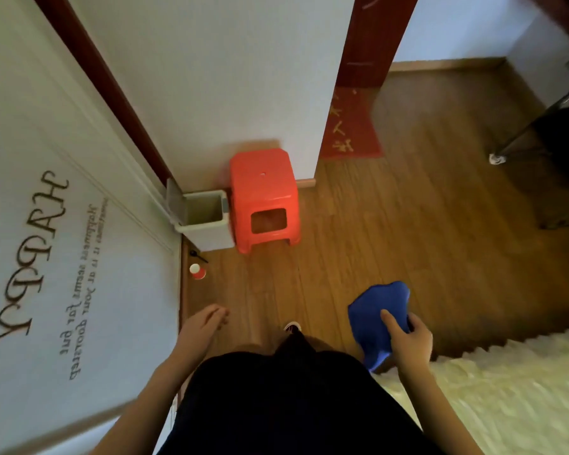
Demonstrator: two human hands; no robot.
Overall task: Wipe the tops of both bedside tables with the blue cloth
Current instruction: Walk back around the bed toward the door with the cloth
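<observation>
The blue cloth hangs crumpled from my right hand, which grips it at waist height over the wooden floor, thumb lying across its front. My left hand hangs beside my body near the white door, fingers loosely curled and holding nothing. No bedside table is in view.
A white door with lettering stands at the left. A grey bin and a red plastic stool sit against the wall ahead. A small red cup lies on the floor. A fluffy white cover is at lower right, metal legs at upper right.
</observation>
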